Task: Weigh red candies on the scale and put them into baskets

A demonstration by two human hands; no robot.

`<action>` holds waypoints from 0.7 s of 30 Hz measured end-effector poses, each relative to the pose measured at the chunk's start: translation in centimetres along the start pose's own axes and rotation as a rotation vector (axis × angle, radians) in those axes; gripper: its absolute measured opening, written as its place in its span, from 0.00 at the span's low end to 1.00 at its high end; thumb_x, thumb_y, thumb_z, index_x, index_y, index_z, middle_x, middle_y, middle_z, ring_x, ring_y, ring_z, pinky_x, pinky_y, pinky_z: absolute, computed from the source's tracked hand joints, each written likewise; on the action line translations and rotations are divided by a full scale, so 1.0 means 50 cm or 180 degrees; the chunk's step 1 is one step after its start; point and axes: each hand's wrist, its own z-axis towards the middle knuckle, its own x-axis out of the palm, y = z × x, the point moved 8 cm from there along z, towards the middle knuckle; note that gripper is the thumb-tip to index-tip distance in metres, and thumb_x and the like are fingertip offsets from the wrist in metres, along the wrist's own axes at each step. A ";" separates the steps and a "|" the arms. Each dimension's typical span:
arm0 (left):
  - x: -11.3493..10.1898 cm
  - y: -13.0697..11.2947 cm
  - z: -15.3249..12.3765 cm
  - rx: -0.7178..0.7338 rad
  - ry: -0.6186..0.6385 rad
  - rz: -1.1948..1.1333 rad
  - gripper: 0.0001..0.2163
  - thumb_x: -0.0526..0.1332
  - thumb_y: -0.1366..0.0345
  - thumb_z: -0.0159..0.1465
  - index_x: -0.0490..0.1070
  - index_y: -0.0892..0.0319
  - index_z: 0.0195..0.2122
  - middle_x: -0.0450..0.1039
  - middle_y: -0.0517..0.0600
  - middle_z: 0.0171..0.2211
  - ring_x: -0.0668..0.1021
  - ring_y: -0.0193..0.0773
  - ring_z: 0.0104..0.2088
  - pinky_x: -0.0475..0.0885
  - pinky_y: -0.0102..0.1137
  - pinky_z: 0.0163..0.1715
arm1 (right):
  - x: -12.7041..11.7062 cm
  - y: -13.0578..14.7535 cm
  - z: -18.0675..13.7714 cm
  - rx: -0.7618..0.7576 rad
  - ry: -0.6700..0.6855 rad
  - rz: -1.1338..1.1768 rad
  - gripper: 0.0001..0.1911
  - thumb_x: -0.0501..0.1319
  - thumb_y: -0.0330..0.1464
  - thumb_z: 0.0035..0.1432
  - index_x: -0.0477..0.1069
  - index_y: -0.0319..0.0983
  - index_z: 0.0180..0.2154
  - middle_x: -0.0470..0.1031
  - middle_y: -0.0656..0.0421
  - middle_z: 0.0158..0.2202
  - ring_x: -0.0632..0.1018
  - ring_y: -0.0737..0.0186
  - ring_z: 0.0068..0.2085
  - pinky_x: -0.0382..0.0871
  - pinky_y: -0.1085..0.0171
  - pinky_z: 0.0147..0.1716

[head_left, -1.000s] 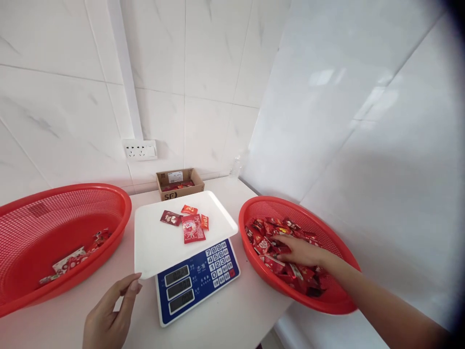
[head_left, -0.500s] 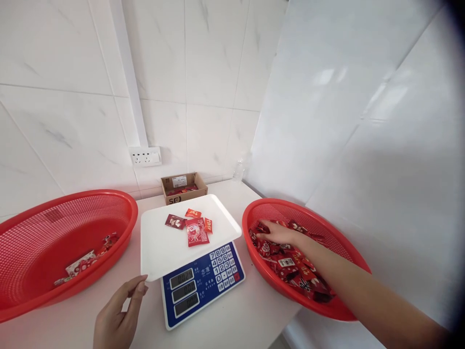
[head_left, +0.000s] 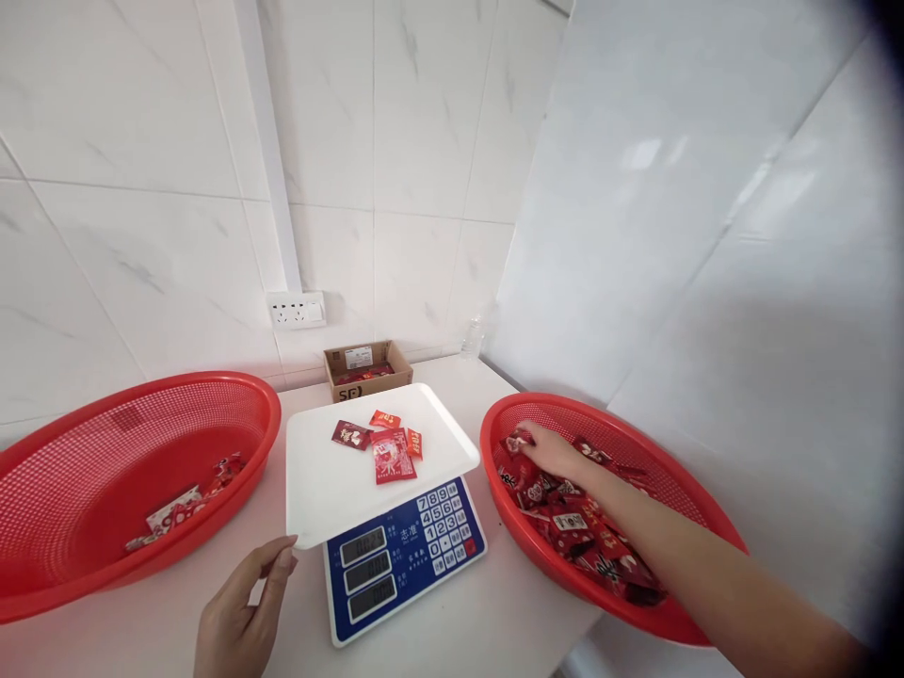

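My right hand (head_left: 551,450) reaches into the right red basket (head_left: 600,411), fingers closed on a small red snack packet (head_left: 518,440). Beneath it lie several more red packets (head_left: 571,524). My left hand (head_left: 247,603) is at the near left corner of the white scale tray (head_left: 339,504), thumb and fingers pinched at that corner. On the tray rest a dark red packet (head_left: 351,434), a larger red packet (head_left: 393,459) and two small orange-red packets (head_left: 385,419). The blue digital scale (head_left: 406,565) shows lit-free grey displays, its digits hard to read.
To the left stands another red basket (head_left: 272,414) with a few packets (head_left: 176,508) inside. An open cardboard box (head_left: 353,392) with red packets is behind the scale. A clear plastic bottle (head_left: 472,339) stands in the corner, and a wall socket (head_left: 297,311) is above the table.
My right hand has lifted slightly within the basket, now with a red packet in its fingers. My left hand stays at the tray corner. The whole view has shifted slightly.
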 end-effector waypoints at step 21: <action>-0.016 -0.057 -0.007 0.0276 -0.0203 -0.0458 0.11 0.54 0.59 0.63 0.72 0.59 0.35 0.76 0.50 0.27 0.77 0.35 0.25 0.73 0.26 0.25 | 0.047 0.449 0.019 -0.1396 0.1229 0.1003 0.13 0.57 0.37 0.51 0.68 0.41 0.39 0.76 0.59 0.34 0.75 0.62 0.33 0.67 0.65 0.32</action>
